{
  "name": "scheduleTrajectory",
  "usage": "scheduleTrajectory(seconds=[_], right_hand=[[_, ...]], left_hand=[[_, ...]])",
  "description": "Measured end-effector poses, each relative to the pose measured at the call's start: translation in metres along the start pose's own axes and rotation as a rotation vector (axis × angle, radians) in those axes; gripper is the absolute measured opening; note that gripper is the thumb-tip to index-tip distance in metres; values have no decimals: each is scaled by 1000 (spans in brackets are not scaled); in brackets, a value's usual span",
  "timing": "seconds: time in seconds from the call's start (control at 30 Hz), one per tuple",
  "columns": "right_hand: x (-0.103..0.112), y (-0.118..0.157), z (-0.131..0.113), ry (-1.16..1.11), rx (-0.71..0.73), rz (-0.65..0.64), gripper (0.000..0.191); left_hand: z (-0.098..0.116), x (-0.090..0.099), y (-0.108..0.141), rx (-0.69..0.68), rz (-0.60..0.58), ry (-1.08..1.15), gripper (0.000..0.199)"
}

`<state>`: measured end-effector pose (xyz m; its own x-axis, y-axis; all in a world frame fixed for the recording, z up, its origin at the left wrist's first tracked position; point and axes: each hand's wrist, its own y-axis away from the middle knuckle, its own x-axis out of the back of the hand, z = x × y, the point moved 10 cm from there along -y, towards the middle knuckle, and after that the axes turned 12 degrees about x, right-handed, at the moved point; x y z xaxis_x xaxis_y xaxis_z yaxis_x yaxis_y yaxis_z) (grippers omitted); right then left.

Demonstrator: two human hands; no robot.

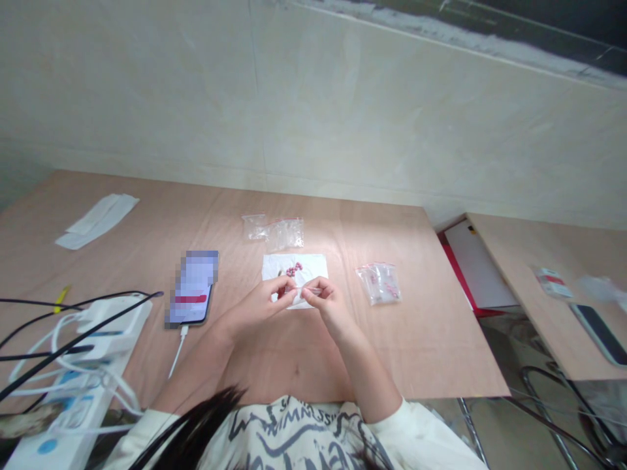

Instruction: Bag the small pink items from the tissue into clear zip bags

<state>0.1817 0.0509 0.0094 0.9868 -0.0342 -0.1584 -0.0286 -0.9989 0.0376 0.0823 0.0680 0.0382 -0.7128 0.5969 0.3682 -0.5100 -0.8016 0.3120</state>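
Over a white paper sheet (313, 263), my left hand (280, 292) and my right hand (321, 294) meet with pinched fingers. Between their fingertips runs a thin whitish strip (298, 289), too small to make out in detail. Both hands seem to grip it, one at each end. Just beyond the fingers, a small cluster of dark pink beads (294, 269) lies on the sheet. The lower part of the sheet is partly hidden by my hands.
Clear zip bags (285, 233) lie behind the sheet, and more bags (385, 284) with small pinkish contents sit right. A charging phone (193, 287), a cable-crowded power strip (93, 378) and folded white paper (99, 219) are left. Another table (539, 245) stands right.
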Motion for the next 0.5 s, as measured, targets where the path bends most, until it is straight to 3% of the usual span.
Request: scheduleTrajectory(seconds=[0.2, 0.33, 0.4, 0.5], right_hand=[[1, 2, 9, -39, -53, 2, 23], [5, 12, 9, 2, -38, -2, 27], [38, 16, 5, 52, -35, 146, 31], [129, 24, -18, 269, 31, 541, 33]], left_hand=[[-3, 12, 3, 46, 46, 60, 22], [-5, 3, 0, 56, 13, 90, 23], [-8, 0, -3, 56, 10, 72, 23], [-19, 10, -8, 62, 83, 57, 24]])
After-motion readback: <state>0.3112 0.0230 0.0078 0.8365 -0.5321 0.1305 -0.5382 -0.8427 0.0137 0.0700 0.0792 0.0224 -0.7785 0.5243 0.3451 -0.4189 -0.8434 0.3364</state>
